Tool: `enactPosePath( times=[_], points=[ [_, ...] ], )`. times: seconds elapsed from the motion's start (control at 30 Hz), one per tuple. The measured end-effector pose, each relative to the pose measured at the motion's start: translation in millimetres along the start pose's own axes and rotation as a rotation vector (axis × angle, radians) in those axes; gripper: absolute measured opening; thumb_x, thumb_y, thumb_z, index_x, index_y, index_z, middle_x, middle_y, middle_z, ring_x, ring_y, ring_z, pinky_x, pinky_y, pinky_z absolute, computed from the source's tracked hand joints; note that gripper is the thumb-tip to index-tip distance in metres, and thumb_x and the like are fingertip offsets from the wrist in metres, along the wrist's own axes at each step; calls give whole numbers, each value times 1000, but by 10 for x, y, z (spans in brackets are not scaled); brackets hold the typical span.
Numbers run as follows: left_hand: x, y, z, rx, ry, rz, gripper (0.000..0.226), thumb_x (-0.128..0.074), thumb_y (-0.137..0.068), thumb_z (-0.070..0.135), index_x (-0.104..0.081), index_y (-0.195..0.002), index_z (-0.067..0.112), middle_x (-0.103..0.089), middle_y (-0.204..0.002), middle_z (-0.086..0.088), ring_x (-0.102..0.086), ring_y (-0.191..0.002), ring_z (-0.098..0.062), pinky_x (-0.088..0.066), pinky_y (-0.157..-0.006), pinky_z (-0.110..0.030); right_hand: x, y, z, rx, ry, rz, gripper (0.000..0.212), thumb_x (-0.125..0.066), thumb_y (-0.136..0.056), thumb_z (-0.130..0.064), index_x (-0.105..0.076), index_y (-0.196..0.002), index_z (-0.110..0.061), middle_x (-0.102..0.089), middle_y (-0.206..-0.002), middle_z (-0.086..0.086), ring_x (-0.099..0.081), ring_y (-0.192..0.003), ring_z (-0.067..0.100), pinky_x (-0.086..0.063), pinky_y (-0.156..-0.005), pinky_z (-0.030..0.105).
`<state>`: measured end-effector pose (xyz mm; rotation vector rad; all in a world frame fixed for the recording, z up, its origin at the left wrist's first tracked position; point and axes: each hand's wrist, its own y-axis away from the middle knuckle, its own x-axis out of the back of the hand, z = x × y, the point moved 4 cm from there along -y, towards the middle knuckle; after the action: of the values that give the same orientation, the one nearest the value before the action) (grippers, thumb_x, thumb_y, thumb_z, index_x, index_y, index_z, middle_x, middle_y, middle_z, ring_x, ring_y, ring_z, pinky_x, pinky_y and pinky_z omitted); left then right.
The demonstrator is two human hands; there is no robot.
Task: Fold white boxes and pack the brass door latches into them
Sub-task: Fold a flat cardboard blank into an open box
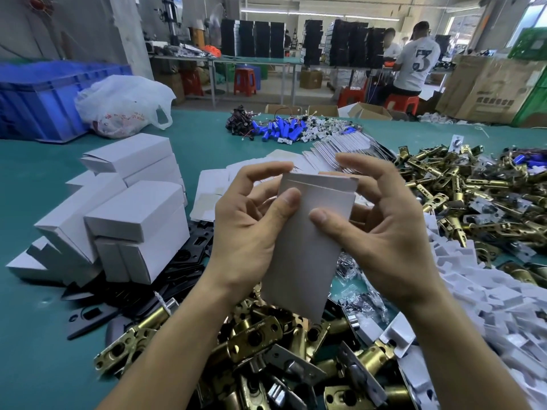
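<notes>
The white box (307,238) was held up over the green table (44,350) between 2 hands, standing on end with its lower end just above the near heap of brass door latches (257,335). The left hand (245,223) gripped its left edge, thumb pressed on the front face near the top crease and fingers curled round behind. The right hand (381,226) held the other edge the same way, thumb flat on the front face a little lower, with the forefinger arched over the top flap. Whether the box held anything could not be told. A second, larger heap of latches (461,196) lay to the right, well apart from the box, with a drift of white card inserts (473,291) spilling beside it. To the left sat a loose stack of folded boxes (133,220) – some leaning, some flat – on top of scattered black plates (189,261). Flat box blanks (213,187) lay fanned behind the hands. Farther back were blue cylinders (281,128) with wires, a white plastic bag (124,105) and a blue crate (38,99). A seated person (414,63) in a shirt marked 3 faced away at a far bench.
</notes>
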<state>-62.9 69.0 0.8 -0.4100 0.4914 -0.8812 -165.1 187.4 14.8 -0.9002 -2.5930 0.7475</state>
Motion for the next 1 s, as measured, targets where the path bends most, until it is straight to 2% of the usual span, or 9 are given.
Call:
enactPosePath(
  times=[0.17, 0.47, 0.6, 0.7, 0.77, 0.83, 0.93, 1.0],
  points=[
    [15, -2, -7, 2, 9, 8, 27, -67, -86, 25, -60, -112, 26, -78, -104, 0, -75, -84, -19, -61, -65, -33, 14, 19, 0, 45, -41, 108, 37, -81, -72, -20, -63, -104, -24, -72, -106, 6, -75, -79, 26, -63, -63, 42],
    [3, 16, -32, 18, 24, -3, 31, -67, -88, 26, -61, -117, 34, -77, -109, -6, -76, -89, -25, -61, -67, -35, 68, 23, -18, 65, 18, 124, 28, -83, -71, -20, -67, -95, -23, -75, -98, 7, -75, -76, 29, -61, -58, 51],
    [10, 7, -37, 31, 43, 1, 32, -68, -87, 27, -65, -115, 41, -76, -111, -10, -75, -90, -26, -61, -68, -36, 72, 19, -37, 45, 16, 118, 21, -76, -77, -20, -69, -97, -19, -74, -96, 8, -74, -74, 32, -59, -58, 53],
    [31, -8, -41, 50, 25, 1, 26, -69, -84, 30, -69, -108, 41, -77, -109, -4, -75, -86, -19, -60, -65, -30, 134, -18, -55, 11, -14, 77, 20, -55, -91, -17, -70, -104, -18, -74, -101, 7, -72, -82, 26, -60, -62, 36],
    [47, -15, -49, 71, 26, -1, 26, -70, -83, 32, -70, -107, 42, -78, -108, -1, -75, -86, -15, -59, -65, -28, 211, -40, -79, 4, -18, 54, 25, -47, -96, -14, -69, -107, -16, -75, -104, 7, -72, -89, 23, -59, -70, 30],
    [55, -14, -57, 83, 30, -11, 28, -69, -84, 32, -70, -110, 42, -77, -110, -2, -74, -88, -15, -59, -68, -28, 287, -47, -110, 46, 76, 42, 20, -54, -97, -7, -70, -108, -15, -75, -104, 2, -73, -89, 20, -60, -74, 30],
    [45, -3, -76, 93, 12, -13, 33, -69, -84, 33, -67, -116, 38, -77, -110, -4, -73, -92, -15, -59, -73, -27, 327, -35, -160, 121, 202, 23, 25, -64, -86, -9, -68, -108, -20, -74, -103, -10, -74, -86, 9, -58, -78, 21],
    [33, 5, -80, 93, 2, -14, 36, -69, -83, 33, -65, -119, 34, -77, -109, -4, -73, -92, -14, -58, -74, -26, 332, -33, -178, 179, 266, 26, 29, -67, -85, -6, -68, -109, -22, -75, -103, -11, -73, -89, 8, -58, -81, 22]
  ],
)
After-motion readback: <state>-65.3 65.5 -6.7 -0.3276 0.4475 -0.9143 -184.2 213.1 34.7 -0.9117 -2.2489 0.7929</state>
